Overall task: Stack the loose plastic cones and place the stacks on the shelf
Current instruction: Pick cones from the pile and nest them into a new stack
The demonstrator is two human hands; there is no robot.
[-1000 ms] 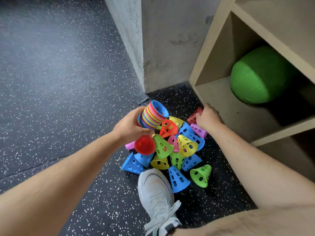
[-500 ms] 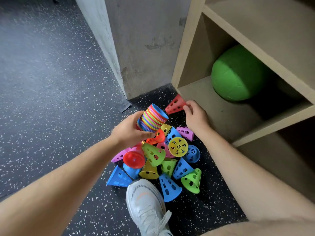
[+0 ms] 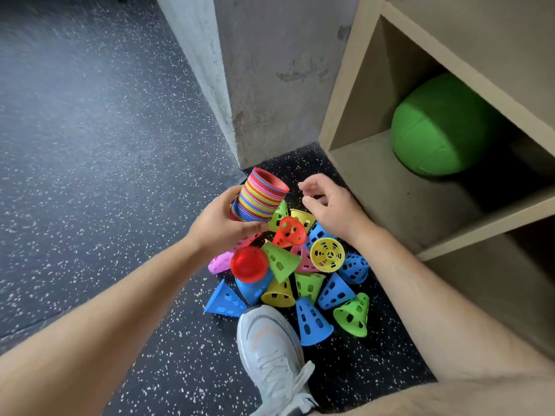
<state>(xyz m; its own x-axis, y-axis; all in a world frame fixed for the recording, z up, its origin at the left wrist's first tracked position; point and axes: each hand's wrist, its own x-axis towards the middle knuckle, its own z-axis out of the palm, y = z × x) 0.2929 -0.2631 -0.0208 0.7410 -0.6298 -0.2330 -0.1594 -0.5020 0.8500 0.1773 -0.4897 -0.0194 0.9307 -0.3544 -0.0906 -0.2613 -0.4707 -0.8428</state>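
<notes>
Head view: left hand (image 3: 219, 223) grasps tilted stack of nested multicoloured plastic cones (image 3: 259, 195), fingers wrapped round its lower part, red rim uppermost, stack held in air above pile. Right hand (image 3: 330, 205) just beside stack's open end, fingers loosely curled, holding nothing. Pile of loose perforated plastic cones (image 3: 309, 283) (red, yellow, green, blue, pink) lies on dark speckled floor (image 3: 90, 175), between white sneaker (image 3: 270, 349) and beige wooden shelf (image 3: 405, 199). Green ball (image 3: 438, 127) sits in shelf compartment. Grey concrete pillar (image 3: 270, 70) behind.
</notes>
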